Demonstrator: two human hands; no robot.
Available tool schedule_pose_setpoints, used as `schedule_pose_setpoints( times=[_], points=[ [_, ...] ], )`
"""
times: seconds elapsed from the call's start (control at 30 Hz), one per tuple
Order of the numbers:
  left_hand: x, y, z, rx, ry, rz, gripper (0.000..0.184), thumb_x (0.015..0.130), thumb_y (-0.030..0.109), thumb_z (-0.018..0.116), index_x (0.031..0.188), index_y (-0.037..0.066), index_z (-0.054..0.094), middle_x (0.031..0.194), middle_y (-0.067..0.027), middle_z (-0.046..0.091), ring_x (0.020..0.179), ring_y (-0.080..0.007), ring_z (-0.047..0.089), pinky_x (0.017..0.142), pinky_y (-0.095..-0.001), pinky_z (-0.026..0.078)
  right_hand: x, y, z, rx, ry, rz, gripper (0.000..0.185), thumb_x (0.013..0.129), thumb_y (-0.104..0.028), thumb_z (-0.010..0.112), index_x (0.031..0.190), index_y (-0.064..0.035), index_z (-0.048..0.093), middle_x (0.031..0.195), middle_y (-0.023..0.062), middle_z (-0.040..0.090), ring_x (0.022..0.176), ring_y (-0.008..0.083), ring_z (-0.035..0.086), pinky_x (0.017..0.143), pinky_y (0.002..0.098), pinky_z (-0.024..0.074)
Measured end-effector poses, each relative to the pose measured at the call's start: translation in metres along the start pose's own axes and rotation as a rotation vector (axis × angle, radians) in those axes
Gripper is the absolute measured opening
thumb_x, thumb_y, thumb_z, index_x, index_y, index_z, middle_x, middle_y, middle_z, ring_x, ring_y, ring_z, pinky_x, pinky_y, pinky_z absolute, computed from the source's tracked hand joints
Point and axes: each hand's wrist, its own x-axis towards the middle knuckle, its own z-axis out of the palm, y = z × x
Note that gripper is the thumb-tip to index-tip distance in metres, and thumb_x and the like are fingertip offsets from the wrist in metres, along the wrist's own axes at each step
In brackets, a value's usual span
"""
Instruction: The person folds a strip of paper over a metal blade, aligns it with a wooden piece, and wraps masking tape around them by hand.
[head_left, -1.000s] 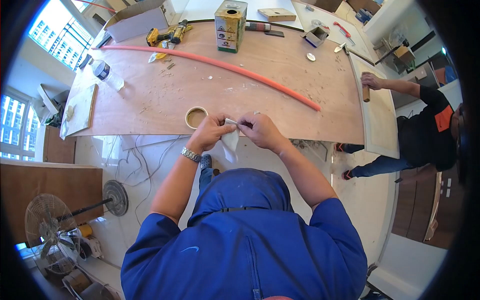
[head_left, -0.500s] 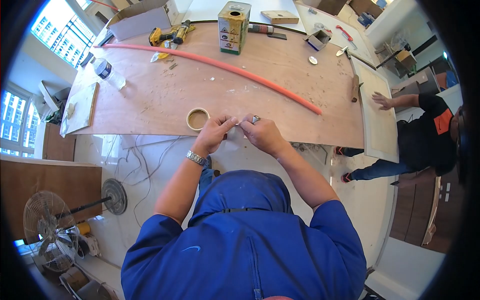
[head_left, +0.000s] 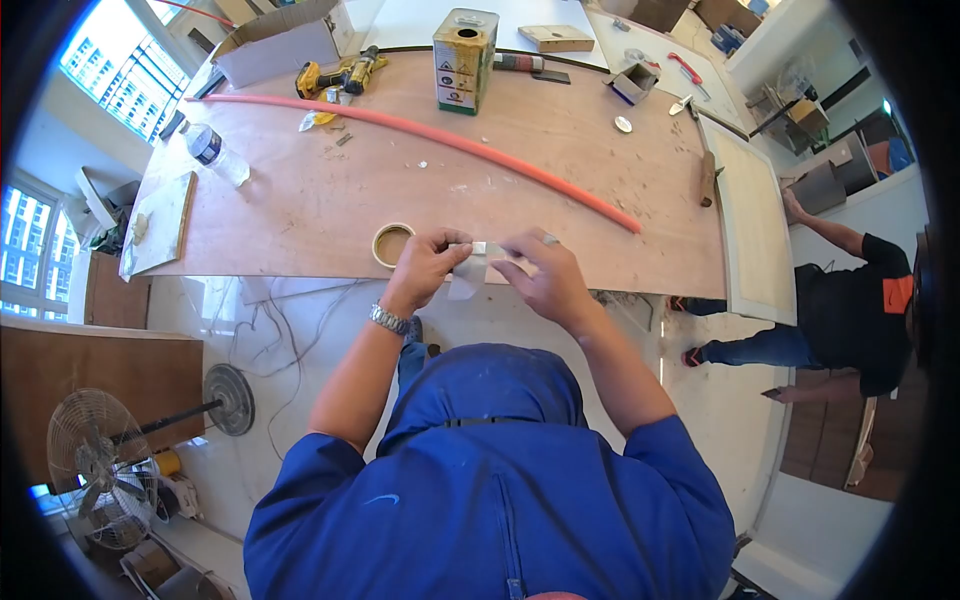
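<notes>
- L hand (head_left: pixel 425 272) had thumb + fingers clamped on a small white piece (head_left: pixel 480 248), w/ a thin, see-through-looking sheet (head_left: pixel 467 280) hanging below it.
- R hand (head_left: pixel 550 285) was just beside the piece's other side, fingers apart & partly blurred, so prob. in motion; couldn't tell if a fingertip was touching it.
- W/ R fingers parted, grip looked to be mainly on the L side; piece was held up btwn the hands, over the near edge of the counter (head_left: pixel 300 205).
- Couldn't tell what the piece was made of, or if piece & sheet were joined; too small in view.
- Tape roll (head_left: pixel 377 246) sat on the counter just beside L hand, nr the front edge, hole facing up; neither hand held it.
- Long orange-red tube (head_left: pixel 470 146) lay diagonally across the counter, beyond both hands, apart from them.
- Farther back: metal can (head_left: pixel 460 80) upright, power drills (head_left: pixel 345 76) to its L, open cardboard box (head_left: pixel 285 50) behind those.
- Water bottle (head_left: pixel 217 152) was at far L, nr a small board (head_left: pixel 165 225).
- At R, a wood-handled tool (head_left: pixel 708 180) lay beside a pale panel (head_left: pixel 755 220); another person (head_left: pixel 865 290) stood past the panel, well apart from both hands.
</notes>
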Motion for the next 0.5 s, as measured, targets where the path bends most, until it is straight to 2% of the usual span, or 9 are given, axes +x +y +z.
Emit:
schedule_pose_setpoints(
  times=[0.07,0.17,0.27,0.37,0.5],
  points=[
    [0.001,-0.003,-0.001,-0.160,0.030,0.003,0.015,0.091,0.008,0.066,0.103,-0.003,0.067,0.088,-0.0048,0.067,0.078,-0.0098,0.061,0.068,-0.0254,0.052,-0.019,-0.007,-0.007,0.221,-0.097,0.371,0.024,0.084,-0.017,0.074,0.102,-0.0025,0.067,0.088,0.0073,0.067,0.074,0.0138,0.062,0.070,0.0281,0.0495],
    [0.000,-0.003,0.000,-0.272,0.065,-0.001,0.014,0.092,0.006,0.066,0.103,-0.002,0.066,0.090,-0.0060,0.068,0.079,-0.0116,0.063,0.070,-0.0262,0.053,-0.035,0.007,0.019,0.454,-0.039,0.587,0.027,0.089,-0.021,0.073,0.101,0.0024,0.067,0.086,0.0055,0.068,0.078,0.0082,0.058,0.070,0.0255,0.0480],
    [0.004,-0.013,0.012,-0.335,0.066,0.045,0.014,0.092,0.007,0.067,0.104,0.000,0.065,0.094,-0.0058,0.067,0.082,-0.0129,0.066,0.073,-0.0262,0.055,-0.034,0.028,0.055,0.720,0.237,0.557,0.025,0.090,-0.020,0.072,0.097,0.0042,0.068,0.084,0.0049,0.067,0.077,0.0091,0.059,0.069,0.0246,0.0476],
    [0.000,-0.009,0.027,-0.306,0.083,0.074,0.012,0.091,0.005,0.067,0.102,-0.001,0.067,0.093,-0.0052,0.067,0.082,-0.0102,0.062,0.073,-0.0241,0.052,-0.023,0.023,0.051,0.786,0.238,0.573,0.024,0.091,-0.020,0.071,0.097,0.0036,0.068,0.084,0.0049,0.067,0.076,0.0087,0.059,0.068,0.0239,0.0470],
    [0.000,-0.017,0.035,-0.294,0.068,0.144,0.014,0.090,0.004,0.068,0.104,0.000,0.065,0.094,-0.0039,0.067,0.083,-0.0109,0.063,0.074,-0.0238,0.053,-0.021,0.023,0.046,0.763,0.244,0.666,0.022,0.092,-0.019,0.070,0.094,0.0035,0.069,0.083,0.0039,0.067,0.075,0.0075,0.056,0.069,0.0231,0.0456]
  ],
)
